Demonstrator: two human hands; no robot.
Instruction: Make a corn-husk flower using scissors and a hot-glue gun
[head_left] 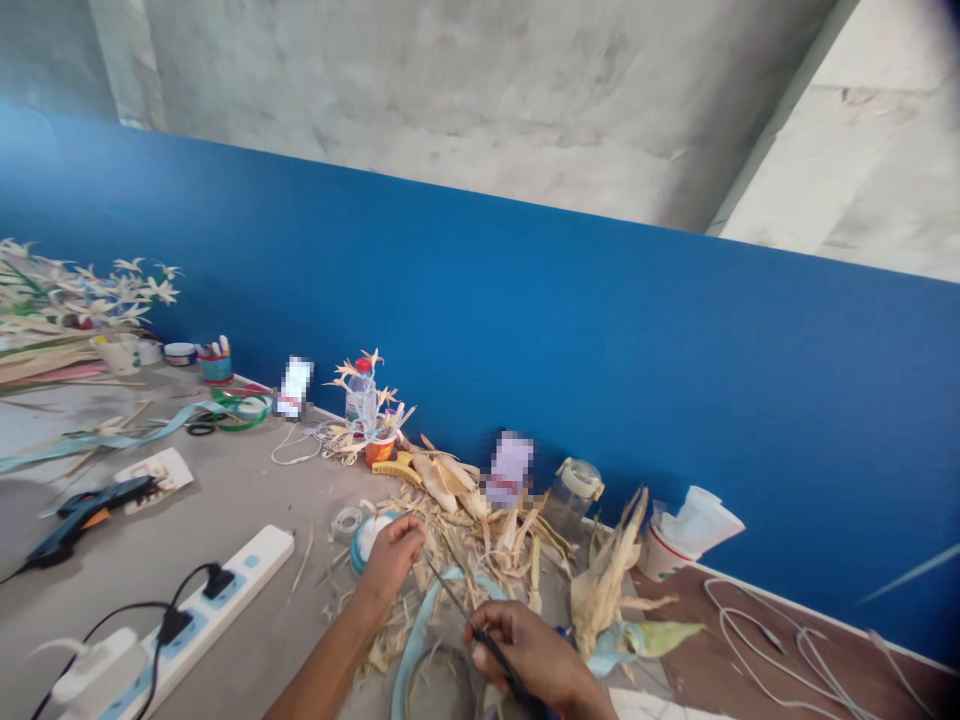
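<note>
2 hands [394,552] [532,648], 1 power strip [259,552], 1 glue gun [84,512] show.

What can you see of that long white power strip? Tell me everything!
The power strip is long, white and looks like plastic, with light blue patches on top. It lies slantwise on the grey table, its near end cut off by the picture's bottom edge. A bulky white plug and two black plugs sit in it, with dark cords beside them. I can't tell if it's on.
</note>
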